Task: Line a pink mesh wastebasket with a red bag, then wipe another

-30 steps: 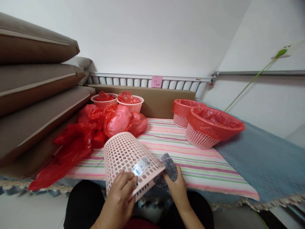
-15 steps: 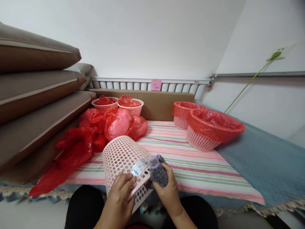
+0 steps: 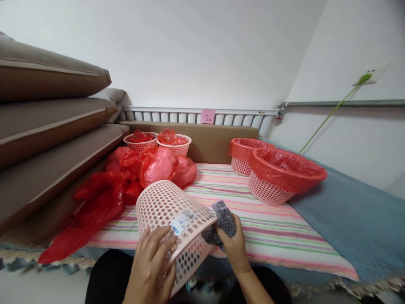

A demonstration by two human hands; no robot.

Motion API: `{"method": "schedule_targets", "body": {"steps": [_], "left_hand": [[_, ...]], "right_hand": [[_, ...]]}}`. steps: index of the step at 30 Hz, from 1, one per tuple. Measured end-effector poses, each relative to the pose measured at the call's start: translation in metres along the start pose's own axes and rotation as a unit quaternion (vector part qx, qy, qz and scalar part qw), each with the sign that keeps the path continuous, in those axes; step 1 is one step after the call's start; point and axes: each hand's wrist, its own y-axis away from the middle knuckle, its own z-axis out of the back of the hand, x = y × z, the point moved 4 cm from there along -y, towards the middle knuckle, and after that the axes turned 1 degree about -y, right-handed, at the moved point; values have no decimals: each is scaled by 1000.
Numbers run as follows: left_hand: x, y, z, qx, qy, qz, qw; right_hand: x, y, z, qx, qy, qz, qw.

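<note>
A pale pink plastic basket with round holes lies tilted on its side in front of me, its mouth turned toward my lap. My left hand grips the near part of its rim, fingers over the outside and thumb at the inner edge. On the basket's side is a white and blue label. My right hand is closed on a dark grey fuzzy cloth, which is folded over the basket's right rim, partly inside and partly outside.
Red plastic bags are heaped behind the basket on a striped sheet. Two pink baskets stand at the back left. At right, a red-lined basket stands before another. Stacked brown cushions rise at left.
My right hand has slid the grey cloth rightward along the rim. The basket's mouth has turned a little to the right, and my left hand has shifted slightly left.
</note>
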Motion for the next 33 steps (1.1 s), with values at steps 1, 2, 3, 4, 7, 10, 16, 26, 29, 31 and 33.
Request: {"method": "schedule_targets", "body": {"steps": [1,2,3,4,7,10,16,26,29,31,33], "left_hand": [[-2,-3,5,-16,-16,-3,1000],[-5,-7,9,-27,-29,-6,999],[-9,-11,11,-27,-38,-14,999],[-13,-15,9,-14,-45,-22,999],[-21,-24,-7,62,-39,-42,996],[-20,-22,-27,82,-2,-42,996],[-9,-8,-40,45,24,-11,999],[-10,0,-52,114,37,22,993],[-11,0,-51,96,54,27,994],[-11,2,-52,89,61,26,994],[-10,4,-53,102,62,25,993]], "right_hand": [[11,-3,1,-4,21,31,999],[22,-5,1,-4,45,65,997],[32,-6,0,4,69,101,993],[40,-5,-2,16,92,135,986],[53,3,-10,58,141,212,965],[56,13,-16,74,169,229,956],[76,35,-30,112,192,272,936],[26,9,-19,31,86,123,988],[-21,-3,-10,2,32,-48,998],[-46,-5,-7,-6,-1,-123,992],[-59,-5,-6,-14,-20,-155,988]]}}
